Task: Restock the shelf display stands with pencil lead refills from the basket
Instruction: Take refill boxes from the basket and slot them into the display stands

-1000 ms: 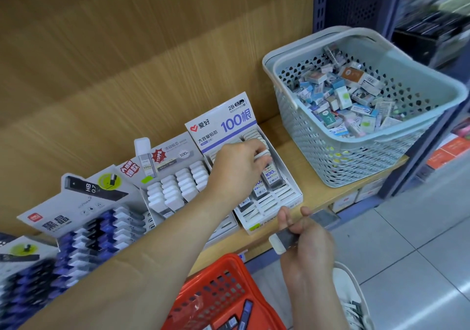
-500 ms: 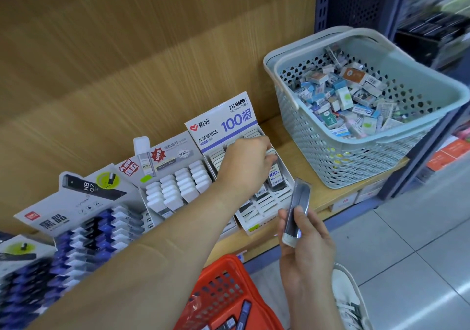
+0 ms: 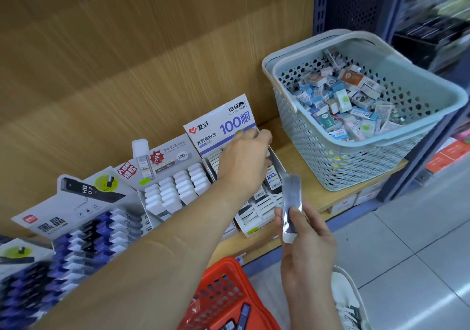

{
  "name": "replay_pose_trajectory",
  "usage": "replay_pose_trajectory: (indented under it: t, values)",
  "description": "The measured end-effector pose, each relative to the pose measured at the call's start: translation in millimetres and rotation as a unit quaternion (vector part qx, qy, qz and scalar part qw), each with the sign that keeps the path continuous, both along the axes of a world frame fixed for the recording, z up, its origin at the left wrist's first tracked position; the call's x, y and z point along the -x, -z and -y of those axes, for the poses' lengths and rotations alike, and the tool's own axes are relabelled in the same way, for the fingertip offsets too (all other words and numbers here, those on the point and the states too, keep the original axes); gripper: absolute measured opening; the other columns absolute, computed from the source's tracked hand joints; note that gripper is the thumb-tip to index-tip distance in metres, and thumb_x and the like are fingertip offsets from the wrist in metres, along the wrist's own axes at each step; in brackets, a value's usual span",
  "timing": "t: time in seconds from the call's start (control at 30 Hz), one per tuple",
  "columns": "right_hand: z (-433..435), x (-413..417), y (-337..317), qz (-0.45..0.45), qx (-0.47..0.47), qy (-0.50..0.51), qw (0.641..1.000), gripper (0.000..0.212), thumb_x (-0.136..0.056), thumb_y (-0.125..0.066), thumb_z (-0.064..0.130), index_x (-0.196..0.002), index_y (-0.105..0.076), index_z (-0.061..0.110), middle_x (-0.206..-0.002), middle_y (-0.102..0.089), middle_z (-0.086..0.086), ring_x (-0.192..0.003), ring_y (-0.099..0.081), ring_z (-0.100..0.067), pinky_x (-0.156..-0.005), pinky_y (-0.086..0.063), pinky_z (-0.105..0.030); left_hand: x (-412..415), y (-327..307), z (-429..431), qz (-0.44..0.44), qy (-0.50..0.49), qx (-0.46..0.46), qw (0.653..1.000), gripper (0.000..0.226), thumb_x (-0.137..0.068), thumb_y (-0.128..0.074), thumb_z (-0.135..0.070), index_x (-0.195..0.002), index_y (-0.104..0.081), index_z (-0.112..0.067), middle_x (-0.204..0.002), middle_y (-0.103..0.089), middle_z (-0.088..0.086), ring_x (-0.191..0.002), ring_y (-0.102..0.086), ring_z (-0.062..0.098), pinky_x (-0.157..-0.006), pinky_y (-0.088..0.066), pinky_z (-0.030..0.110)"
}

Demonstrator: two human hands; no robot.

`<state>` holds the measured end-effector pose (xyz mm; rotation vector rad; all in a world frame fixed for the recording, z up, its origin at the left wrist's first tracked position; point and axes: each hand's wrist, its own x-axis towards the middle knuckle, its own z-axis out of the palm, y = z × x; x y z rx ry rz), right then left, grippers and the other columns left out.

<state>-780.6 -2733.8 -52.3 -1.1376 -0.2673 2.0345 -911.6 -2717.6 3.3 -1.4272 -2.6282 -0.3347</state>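
Note:
My left hand (image 3: 244, 162) reaches into the white display stand with the "100" header card (image 3: 218, 126). Its fingers curl down at the back rows, right under the card, and whatever they hold is hidden. My right hand (image 3: 305, 248) grips a dark translucent lead refill case (image 3: 292, 197) by its lower end, upright, just in front of the stand's front right corner. At the bottom edge sits a red basket (image 3: 223, 291) with a few dark refill cases in it.
A grey-green basket (image 3: 292, 101) full of small boxes stands on the wooden shelf (image 3: 318, 192) to the right. Left of the "100" stand are a stand of white-capped refills (image 3: 178, 190) and blue-black ones (image 3: 96, 235). A white shoe (image 3: 351, 301) rests on the tiled floor.
My left hand slid from the stand's middle rows to its back, under the header card. My right hand turned the dark refill case from lying sideways to upright and raised it.

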Motion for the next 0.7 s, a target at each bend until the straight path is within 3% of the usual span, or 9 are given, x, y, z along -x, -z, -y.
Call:
replay_pose_trajectory:
  t: [0.13,0.23,0.3,0.37,0.43,0.5,0.57,0.63,0.7]
  values:
    - [-3,3,1,0.089,-0.07,-0.022,0.993,0.018,-0.084,-0.072,0.001,-0.087,-0.067,0.019,-0.071,-0.067,0.001,-0.057,-0.065,-0.008,-0.05,-0.047,-0.018,-16,-3,25,0.114,0.056,-0.071,0.989,0.026,-0.085,-0.065,-0.012,-0.108,-0.065,-0.024,-0.1,-0.053,-0.006,-0.095,-0.05,0.014,-0.086,-0.046,0.034]
    - [-4,3,-4,0.099,-0.101,-0.037,0.989,0.014,-0.084,-0.072,0.003,-0.081,-0.069,0.017,-0.071,-0.068,-0.002,-0.057,-0.061,-0.008,-0.055,-0.044,-0.022,-38,5,54,0.065,0.168,0.005,0.984,0.04,-0.078,-0.061,-0.01,-0.114,-0.065,-0.026,-0.116,-0.056,-0.005,-0.109,-0.047,0.019,-0.089,-0.046,0.035]
    - [-3,1,-12,0.055,-0.105,-0.06,0.991,0.014,-0.091,-0.065,0.013,-0.079,-0.071,0.014,-0.072,-0.069,-0.004,-0.059,-0.06,-0.011,-0.06,-0.042,-0.025,-43,12,67,0.034,0.154,-0.002,0.987,0.039,-0.076,-0.062,-0.017,-0.113,-0.066,-0.025,-0.111,-0.061,-0.006,-0.103,-0.051,0.02,-0.084,-0.05,0.035]
    - [-3,-1,-16,-0.02,-0.096,-0.106,0.99,0.037,-0.093,-0.055,0.043,-0.086,-0.074,0.012,-0.08,-0.072,-0.007,-0.067,-0.06,-0.014,-0.063,-0.042,-0.026,-42,11,74,0.033,0.109,-0.05,0.992,0.025,-0.081,-0.059,-0.019,-0.104,-0.068,-0.024,-0.095,-0.065,-0.009,-0.089,-0.056,0.014,-0.078,-0.049,0.03]
    - [-4,-3,-17,-0.039,-0.107,-0.157,0.981,0.066,-0.082,-0.044,0.066,-0.097,-0.075,0.01,-0.093,-0.074,-0.005,-0.082,-0.065,-0.014,-0.072,-0.046,-0.029,-46,1,77,0.118,0.026,-0.103,0.987,0.013,-0.088,-0.061,-0.018,-0.092,-0.069,-0.027,-0.078,-0.064,-0.014,-0.074,-0.055,0.003,-0.069,-0.045,0.02]
    - [-1,0,-17,-0.007,-0.148,-0.202,0.968,0.056,-0.086,-0.047,0.061,-0.1,-0.075,0.014,-0.098,-0.076,0.002,-0.091,-0.068,-0.008,-0.076,-0.05,-0.029,-49,-8,77,0.312,-0.075,-0.198,0.926,0.015,-0.086,-0.067,-0.01,-0.083,-0.069,-0.025,-0.071,-0.069,-0.012,-0.065,-0.06,-0.001,-0.063,-0.046,0.014]
    - [4,4,-19,0.011,-0.172,-0.229,0.958,0.024,-0.094,-0.059,0.033,-0.098,-0.074,0.015,-0.088,-0.076,0.001,-0.08,-0.07,-0.008,-0.07,-0.052,-0.026,-50,-17,79,0.461,-0.131,-0.286,0.83,0.024,-0.082,-0.07,0.0,-0.085,-0.064,-0.023,-0.064,-0.068,-0.006,-0.06,-0.064,0.007,-0.061,-0.05,0.018]
    - [6,7,-18,0.02,-0.2,-0.243,0.949,0.011,-0.093,-0.063,0.016,-0.097,-0.073,0.014,-0.077,-0.074,-0.003,-0.067,-0.068,-0.011,-0.06,-0.049,-0.021,-48,-19,81,0.504,-0.147,-0.318,0.789,0.031,-0.08,-0.071,0.003,-0.096,-0.059,-0.021,-0.061,-0.062,-0.003,-0.061,-0.064,0.017,-0.063,-0.053,0.026]
    - [6,8,-15,0.038,-0.226,-0.237,0.944,0.012,-0.093,-0.063,0.011,-0.098,-0.073,0.014,-0.071,-0.071,-0.001,-0.06,-0.064,-0.01,-0.055,-0.046,-0.019,-44,-20,84,0.511,-0.139,-0.321,0.786,0.035,-0.081,-0.069,0.003,-0.105,-0.058,-0.021,-0.069,-0.065,0.005,-0.062,-0.064,0.018,-0.062,-0.054,0.029]
